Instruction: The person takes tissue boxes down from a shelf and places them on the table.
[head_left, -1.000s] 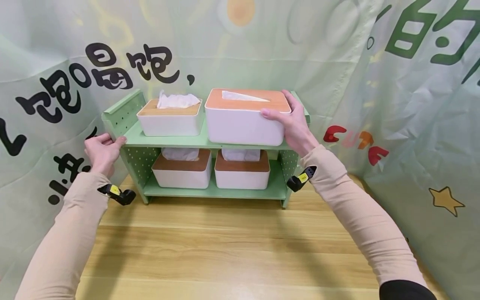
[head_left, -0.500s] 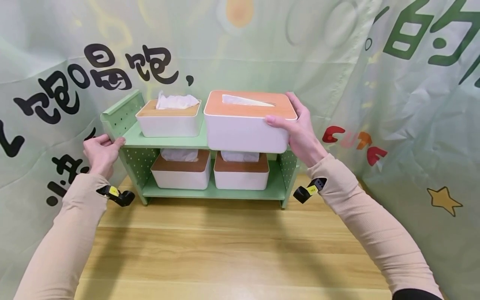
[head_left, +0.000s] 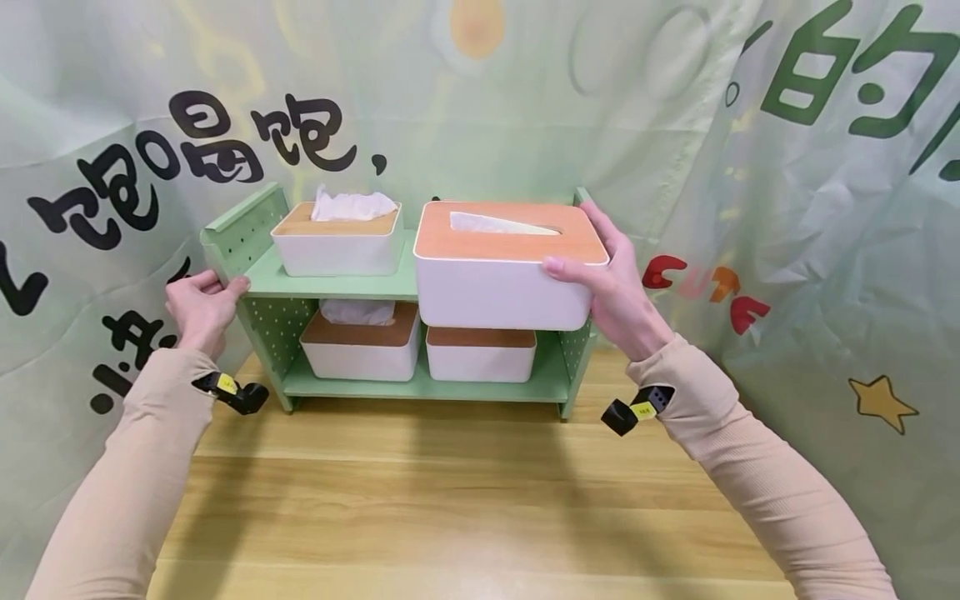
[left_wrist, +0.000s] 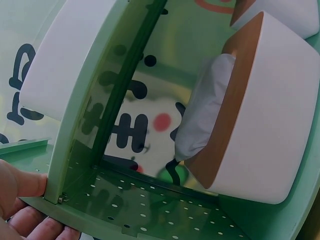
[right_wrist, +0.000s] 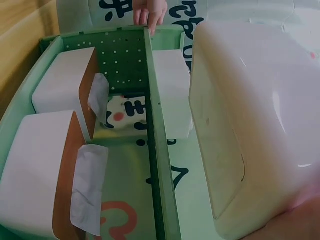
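Note:
My right hand [head_left: 626, 279] grips the right end of a white tissue box [head_left: 502, 292] with a wood-coloured lid, thumb on its front wall. A tissue corner lies flat at the lid's slot. This box hangs in front of the green shelf rack's [head_left: 337, 286] upper board; its underside shows in the right wrist view. At the rack's left edge my left hand [head_left: 201, 310] pinches the side panel near the upper board. In the left wrist view the thumb [left_wrist: 30, 184] presses the board's end, with the other fingers curled against the panel's outer side.
Another tissue box [head_left: 337, 252] stands on the upper board at left. On the lower board are a left tissue box [head_left: 360, 361] and a right tissue box [head_left: 480, 362], the latter partly covered by the held one. Printed cloth [head_left: 487, 158] hangs behind the rack on a wooden tabletop [head_left: 450, 500].
My right hand has brought the tissue box forward, down and slightly right, away from the upper board. It now covers the tissue of the lower right box. The left hand stays on the rack.

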